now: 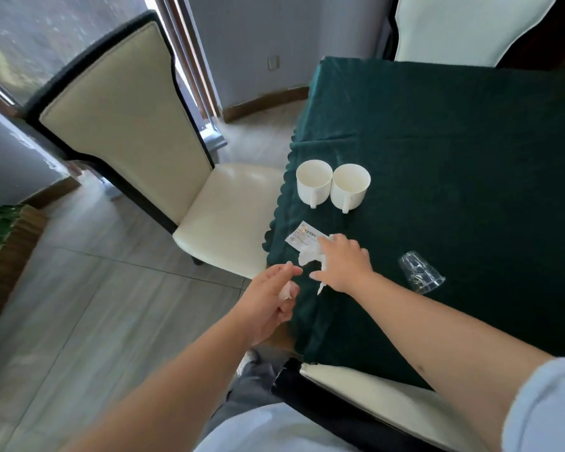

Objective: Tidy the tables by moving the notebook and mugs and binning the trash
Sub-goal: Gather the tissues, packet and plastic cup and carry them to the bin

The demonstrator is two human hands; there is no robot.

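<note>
Two white mugs (314, 181) (350, 186) stand side by side near the left edge of the table with the dark green cloth (454, 151). In front of them lies a white printed wrapper (302, 237) and crumpled white tissue (309, 256). My right hand (343, 262) rests palm down on the tissue, fingers spread over it. My left hand (271, 298) hovers just off the table's left edge, curled around a small wad of white paper (287, 292). A crushed clear plastic cup (419, 271) lies on its side to the right of my right hand.
A cream chair with a dark frame (128, 125) stands left of the table, its seat next to the cloth's edge. Another chair's back (388, 399) is right below me. A third chair (463, 27) stands at the far side. Tiled floor lies on the left.
</note>
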